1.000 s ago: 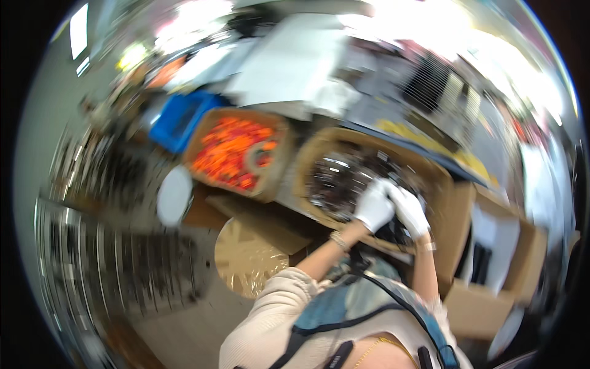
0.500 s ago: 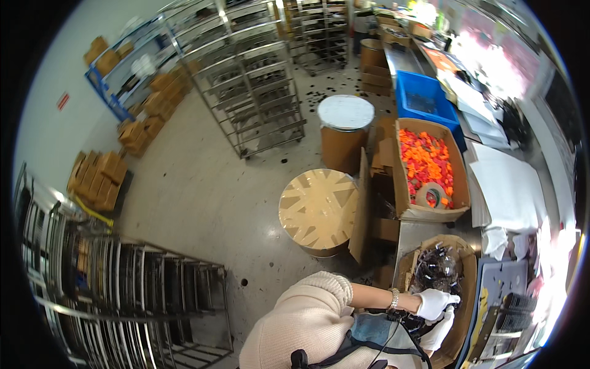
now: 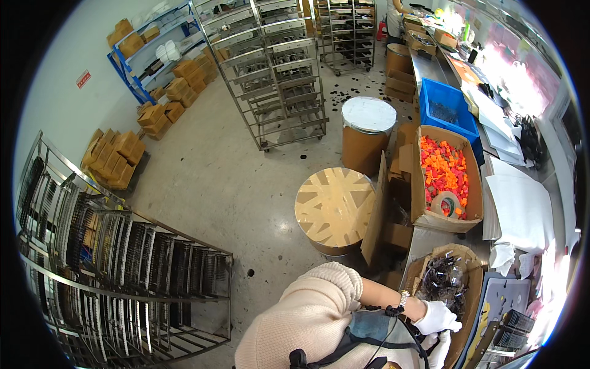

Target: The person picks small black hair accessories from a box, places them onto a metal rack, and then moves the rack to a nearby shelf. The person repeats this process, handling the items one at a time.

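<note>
Both my hands wear white gloves and meet at the near end of an open cardboard box point(image 3: 472, 289). My left hand point(image 3: 437, 317) comes in from the left, a bracelet or watch at its wrist, its gloved fingers bent and closed together. My right hand point(image 3: 439, 352) is just below it, partly cut off from sight, its fingers closed up near the left fingertips. Whatever the fingers hold, if anything, is too small or hidden to make out. Past my hands, a tangle of dark, shiny, partly see-through pieces point(image 3: 442, 277) lies in the box.
Beyond stands a cardboard box point(image 3: 419, 203) of red and orange pieces with a tape roll point(image 3: 447, 204) on top, then a blue bin point(image 3: 452, 123). Right are a grey tray point(image 3: 507, 292) and white sheets point(image 3: 522, 209). Left are drums point(image 3: 335, 206) and metal racks point(image 3: 153, 270).
My hands have drawn back toward me, lower in the box, and remain close together. The whole view has shifted, so the surroundings sit farther right.
</note>
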{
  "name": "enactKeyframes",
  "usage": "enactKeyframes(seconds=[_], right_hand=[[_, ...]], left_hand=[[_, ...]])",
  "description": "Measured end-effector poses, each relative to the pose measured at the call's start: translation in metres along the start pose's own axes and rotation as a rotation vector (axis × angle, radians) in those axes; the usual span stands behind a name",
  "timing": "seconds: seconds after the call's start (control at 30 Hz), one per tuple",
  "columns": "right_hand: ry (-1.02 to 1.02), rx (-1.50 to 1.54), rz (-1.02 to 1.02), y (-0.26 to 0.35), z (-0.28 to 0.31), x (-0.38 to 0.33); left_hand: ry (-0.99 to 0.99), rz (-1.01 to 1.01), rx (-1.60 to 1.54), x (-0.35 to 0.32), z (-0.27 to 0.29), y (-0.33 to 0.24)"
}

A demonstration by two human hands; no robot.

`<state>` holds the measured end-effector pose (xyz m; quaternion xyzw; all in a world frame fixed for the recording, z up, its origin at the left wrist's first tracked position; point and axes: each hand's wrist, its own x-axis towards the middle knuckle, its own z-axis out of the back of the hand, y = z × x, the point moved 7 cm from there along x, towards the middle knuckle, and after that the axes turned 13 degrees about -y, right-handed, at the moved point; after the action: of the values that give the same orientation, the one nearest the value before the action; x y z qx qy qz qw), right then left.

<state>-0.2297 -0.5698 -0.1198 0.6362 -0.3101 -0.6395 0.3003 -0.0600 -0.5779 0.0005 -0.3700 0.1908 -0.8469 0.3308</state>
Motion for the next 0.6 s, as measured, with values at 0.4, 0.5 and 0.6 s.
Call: enactKeyframes(seconds=[0.4, 0.5, 0.6], right_hand=[[0.153, 0.057, -0.274, 0.029, -0.029, -0.076], [0.222, 0.051, -0.204, 0.039, -0.047, -0.089], [0.221, 0.16, -0.14, 0.032, -0.042, -0.077]], left_hand=[[0.152, -0.125, -0.121, 0.01, -0.002, -0.023], [0.132, -0.089, -0.098, 0.008, -0.001, -0.02], [0.067, -0.057, -0.105, 0.014, -0.002, -0.018]])
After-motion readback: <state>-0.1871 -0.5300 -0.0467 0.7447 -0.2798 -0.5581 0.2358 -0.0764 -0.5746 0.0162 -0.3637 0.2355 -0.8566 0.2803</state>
